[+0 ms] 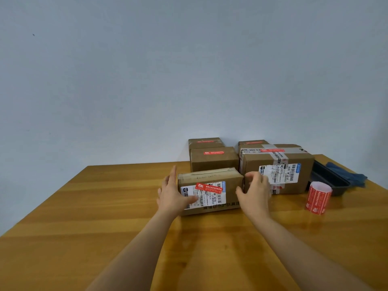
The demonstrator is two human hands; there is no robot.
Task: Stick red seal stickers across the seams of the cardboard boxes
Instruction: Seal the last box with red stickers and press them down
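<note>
1. a small cardboard box (211, 191) lies near the middle of the wooden bench (84, 217), a red sticker (208, 188) stuck aslant over the white label on its near face
2. the left hand (173, 195) rests flat against the box's left end, fingers straight and spread, thumb lying on the label; this grip is apart
3. the right hand (255, 191) has its fingers curled round the box's right end; this grip is clamped on the box
4. a big taped box (277, 166) stands just behind the right hand; more boxes (214, 158) with red stickers on top stand by the bench's far edge
5. a roll of red stickers (318, 197) stands upright near the right edge, beside a black tray (329, 181) and a blue cloth (348, 175)
</note>
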